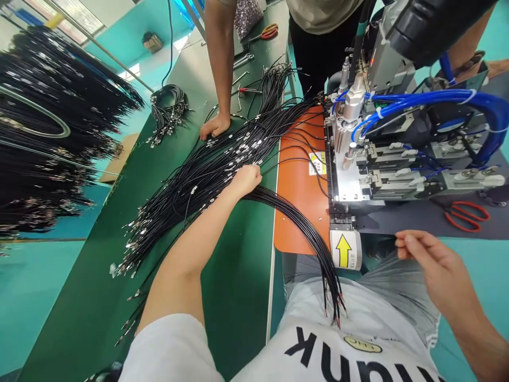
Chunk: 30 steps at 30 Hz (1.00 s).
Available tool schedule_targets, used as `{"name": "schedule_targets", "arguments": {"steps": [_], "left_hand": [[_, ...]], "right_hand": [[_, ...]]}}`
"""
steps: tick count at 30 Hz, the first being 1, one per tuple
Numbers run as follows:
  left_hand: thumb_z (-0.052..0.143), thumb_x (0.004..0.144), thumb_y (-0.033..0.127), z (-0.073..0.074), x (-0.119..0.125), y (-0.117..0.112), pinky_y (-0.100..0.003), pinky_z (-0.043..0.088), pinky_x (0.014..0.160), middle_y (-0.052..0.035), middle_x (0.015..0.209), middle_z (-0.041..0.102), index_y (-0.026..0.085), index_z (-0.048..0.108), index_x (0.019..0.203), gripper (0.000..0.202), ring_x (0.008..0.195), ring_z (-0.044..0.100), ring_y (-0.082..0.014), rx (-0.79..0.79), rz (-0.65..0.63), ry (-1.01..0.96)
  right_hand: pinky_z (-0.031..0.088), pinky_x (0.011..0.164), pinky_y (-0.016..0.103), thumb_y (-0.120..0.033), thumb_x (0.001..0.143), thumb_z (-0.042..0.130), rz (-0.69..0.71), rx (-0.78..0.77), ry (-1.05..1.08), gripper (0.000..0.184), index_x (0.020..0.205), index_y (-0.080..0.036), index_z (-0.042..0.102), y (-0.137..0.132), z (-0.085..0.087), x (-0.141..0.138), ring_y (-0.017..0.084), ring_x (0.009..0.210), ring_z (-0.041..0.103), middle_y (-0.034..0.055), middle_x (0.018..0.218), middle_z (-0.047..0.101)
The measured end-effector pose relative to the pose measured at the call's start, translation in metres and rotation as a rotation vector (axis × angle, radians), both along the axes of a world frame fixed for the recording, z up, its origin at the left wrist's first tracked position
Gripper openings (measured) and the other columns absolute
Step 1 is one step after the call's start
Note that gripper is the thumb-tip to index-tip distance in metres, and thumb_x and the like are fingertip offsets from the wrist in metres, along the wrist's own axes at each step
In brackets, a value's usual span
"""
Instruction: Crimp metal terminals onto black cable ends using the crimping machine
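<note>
My left hand [248,179] is closed at the edge of the table, around a bundle of thin black cables [304,220]. From that hand the bundle arcs over an orange plate [298,212], and its stripped reddish ends hang by my shirt. Under and beyond my left arm lies a large spread of black cables [191,180] with white connectors. My right hand [435,260] is raised right of the machine's front end, thumb and fingertips pinched together; anything between them is too small to make out.
A machine with blue hoses [429,101] holds several cables along its left edge. Red-handled scissors [467,216] lie on the grey mat. Across the green table [234,254], a co-worker's hand [216,126] rests by the cables. A coiled cable bundle [169,109] and hanging cables [51,122] are leftward.
</note>
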<state>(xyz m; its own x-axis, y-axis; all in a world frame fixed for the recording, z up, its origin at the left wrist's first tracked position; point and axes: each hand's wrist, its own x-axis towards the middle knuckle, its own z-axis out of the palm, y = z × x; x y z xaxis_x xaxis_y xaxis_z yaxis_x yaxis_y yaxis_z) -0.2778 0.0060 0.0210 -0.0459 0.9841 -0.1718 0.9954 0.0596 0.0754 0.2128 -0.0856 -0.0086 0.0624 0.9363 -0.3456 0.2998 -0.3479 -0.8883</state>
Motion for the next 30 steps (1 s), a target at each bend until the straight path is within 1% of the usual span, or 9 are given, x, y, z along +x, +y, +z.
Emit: {"name": "schedule_targets", "arguments": {"steps": [4,6,8,12,16,21,25,27,30], "left_hand": [[0.050,0.093,0.032,0.011,0.015,-0.024,-0.038,0.042,0.097,-0.0114,0.111,0.066,0.017,0.064,0.110,0.027,0.108,0.057,-0.0244,0.070,-0.114,-0.051],[0.052,0.093,0.036,0.016,0.021,-0.045,-0.041,0.036,0.107,-0.0090,0.124,0.062,0.023,0.058,0.127,0.037,0.121,0.050,-0.0249,0.060,-0.262,-0.114],[0.053,0.092,0.034,0.016,0.024,-0.061,-0.044,0.032,0.110,-0.0089,0.127,0.059,0.025,0.051,0.136,0.045,0.125,0.046,-0.0260,0.044,-0.363,-0.155],[0.051,0.087,0.022,0.010,0.026,-0.068,-0.041,0.042,0.099,-0.0099,0.112,0.057,0.021,0.059,0.122,0.036,0.109,0.051,-0.0257,0.013,-0.378,-0.142],[0.050,0.076,0.012,0.013,0.026,-0.060,-0.036,0.045,0.087,-0.0090,0.101,0.056,0.020,0.063,0.098,0.027,0.094,0.053,-0.0239,0.011,-0.399,-0.142],[0.045,0.073,0.010,0.040,0.014,-0.054,-0.031,0.042,0.075,-0.0026,0.080,0.056,0.019,0.058,0.088,0.022,0.076,0.052,-0.0185,0.040,-0.378,-0.181],[0.044,0.073,0.008,0.053,0.004,-0.043,-0.028,0.041,0.073,-0.0016,0.082,0.059,0.018,0.057,0.088,0.023,0.077,0.053,-0.0165,0.075,-0.307,-0.252],[0.045,0.069,0.006,0.049,0.007,-0.037,-0.029,0.042,0.076,-0.0028,0.086,0.061,0.017,0.060,0.089,0.027,0.081,0.054,-0.0177,0.037,-0.307,-0.222],[0.047,0.064,0.003,0.038,0.016,-0.036,-0.034,0.043,0.088,-0.0054,0.097,0.063,0.019,0.065,0.089,0.035,0.096,0.055,-0.0224,-0.007,-0.336,-0.158]], "right_hand": [[0.051,0.084,0.046,-0.047,0.090,0.059,0.491,0.242,-0.188,0.029,0.114,-0.032,0.064,-0.021,0.031,-0.050,0.028,0.094,0.065,0.0067,0.107,0.070],[0.047,0.094,0.049,-0.040,0.092,0.057,0.742,0.468,-0.297,0.038,0.128,-0.027,0.057,-0.029,0.038,-0.080,0.032,0.111,0.059,0.0099,0.126,0.065],[0.047,0.090,0.052,-0.036,0.091,0.058,0.882,0.586,-0.462,0.048,0.137,-0.023,0.051,-0.035,0.039,-0.109,0.036,0.112,0.056,0.0143,0.133,0.060],[0.047,0.083,0.054,-0.017,0.086,0.057,0.903,0.657,-0.700,0.060,0.145,-0.015,0.043,-0.043,0.028,-0.143,0.041,0.108,0.054,0.0221,0.122,0.060],[0.052,0.076,0.046,-0.001,0.081,0.044,0.880,0.586,-0.583,0.070,0.148,-0.019,0.036,-0.045,0.024,-0.145,0.034,0.099,0.060,0.0183,0.117,0.058],[0.054,0.089,0.047,-0.018,0.091,0.046,0.728,0.289,0.053,0.057,0.146,-0.026,0.031,-0.051,0.044,-0.156,0.025,0.093,0.066,0.0115,0.122,0.057],[0.060,0.070,0.039,-0.034,0.100,0.037,0.647,0.031,0.540,0.055,0.150,-0.034,0.015,-0.074,0.043,-0.199,0.019,0.081,0.068,0.0097,0.124,0.055],[0.057,0.089,0.045,-0.037,0.099,0.040,0.614,0.118,0.506,0.059,0.151,-0.032,0.012,-0.085,0.034,-0.215,0.023,0.103,0.066,0.0109,0.131,0.052],[0.040,0.109,0.058,-0.048,0.092,0.055,0.788,0.316,0.190,0.075,0.152,-0.019,0.021,-0.089,0.022,-0.217,0.036,0.132,0.045,0.0197,0.142,0.045]]}}
